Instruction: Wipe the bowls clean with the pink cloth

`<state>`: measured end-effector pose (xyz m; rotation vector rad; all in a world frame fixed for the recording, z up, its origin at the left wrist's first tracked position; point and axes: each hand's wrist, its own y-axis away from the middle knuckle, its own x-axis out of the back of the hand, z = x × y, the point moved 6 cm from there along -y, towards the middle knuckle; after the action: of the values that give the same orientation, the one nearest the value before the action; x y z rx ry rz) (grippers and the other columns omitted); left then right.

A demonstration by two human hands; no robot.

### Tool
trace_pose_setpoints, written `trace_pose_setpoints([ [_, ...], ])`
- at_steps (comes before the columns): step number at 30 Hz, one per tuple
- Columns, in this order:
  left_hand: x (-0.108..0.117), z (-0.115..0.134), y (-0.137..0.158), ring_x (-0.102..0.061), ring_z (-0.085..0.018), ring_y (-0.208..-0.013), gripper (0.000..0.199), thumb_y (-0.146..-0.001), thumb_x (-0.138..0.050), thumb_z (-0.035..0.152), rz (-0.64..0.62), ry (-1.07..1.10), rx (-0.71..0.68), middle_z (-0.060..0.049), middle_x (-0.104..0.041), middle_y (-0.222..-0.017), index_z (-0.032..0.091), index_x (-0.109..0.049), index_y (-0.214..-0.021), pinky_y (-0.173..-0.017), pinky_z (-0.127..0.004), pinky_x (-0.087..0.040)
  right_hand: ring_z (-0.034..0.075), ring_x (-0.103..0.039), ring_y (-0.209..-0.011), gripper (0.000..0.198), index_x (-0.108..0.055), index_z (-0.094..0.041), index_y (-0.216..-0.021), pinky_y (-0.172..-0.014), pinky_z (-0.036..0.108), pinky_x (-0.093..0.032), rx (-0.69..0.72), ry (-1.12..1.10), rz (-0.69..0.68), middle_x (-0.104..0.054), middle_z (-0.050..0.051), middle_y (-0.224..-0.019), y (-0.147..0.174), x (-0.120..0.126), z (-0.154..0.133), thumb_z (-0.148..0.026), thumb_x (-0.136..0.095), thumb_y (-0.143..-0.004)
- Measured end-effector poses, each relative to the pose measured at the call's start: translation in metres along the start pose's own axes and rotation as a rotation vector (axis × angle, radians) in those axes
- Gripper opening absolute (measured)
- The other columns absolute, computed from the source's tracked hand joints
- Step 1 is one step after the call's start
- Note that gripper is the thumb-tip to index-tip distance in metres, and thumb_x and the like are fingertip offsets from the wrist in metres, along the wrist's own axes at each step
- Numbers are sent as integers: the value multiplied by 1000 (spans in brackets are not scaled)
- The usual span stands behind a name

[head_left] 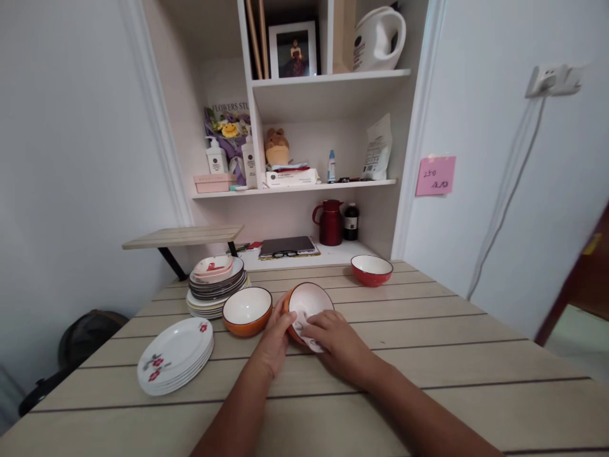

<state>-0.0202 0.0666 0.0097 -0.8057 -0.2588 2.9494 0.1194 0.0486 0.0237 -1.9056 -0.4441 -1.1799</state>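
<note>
An orange bowl with a white inside and dark rim point(316, 296) is tilted toward me at the middle of the table. My left hand point(276, 333) grips its left side, thumb over the rim. Pressed into the bowl's near side is a thin white cloth with faint marks point(311, 343), and my right hand point(335, 339) has its fingers closed on it. Just left of my left hand stands a second orange bowl point(247, 308), upright. Farther off to the right sits a red bowl point(372, 271), also white inside.
Floral white plates point(176, 349) are stacked at the left. Behind them rises a mixed stack of plates and small dishes point(216, 285), beside a small raised shelf point(183, 236). A red jug point(330, 222), a dark bottle point(351, 222) and a dark laptop point(288, 245) stand along the back.
</note>
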Motion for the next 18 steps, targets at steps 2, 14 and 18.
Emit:
trace_pose_setpoints([
  [2,1,0,0,-62,-30,-124,65,-74,-79,30,-2,4,5,-8,-73,-125,23,-61,-136,-105,-38,-46,27,-56,-119,37,-71,-32,-114,-113,52,-28,-13,80,-3,-70,4,-125,0,3,5,-7,-55,-91],
  [14,1,-7,-3,-57,-32,-133,71,-82,-79,56,-13,92,24,-12,-65,-140,21,-59,-140,-113,-43,-42,26,-56,-109,41,-68,-27,-113,-116,53,-16,-66,189,-9,-73,4,-112,-6,1,-1,-5,-61,-79],
  [18,-1,-8,2,-52,-30,-138,77,-81,-83,46,-37,-19,4,-9,-63,-144,30,-50,-149,-117,-43,-38,27,-56,-108,22,-67,-24,-107,-112,50,-22,-99,174,34,-73,6,-109,-7,-2,0,-14,-59,-90],
])
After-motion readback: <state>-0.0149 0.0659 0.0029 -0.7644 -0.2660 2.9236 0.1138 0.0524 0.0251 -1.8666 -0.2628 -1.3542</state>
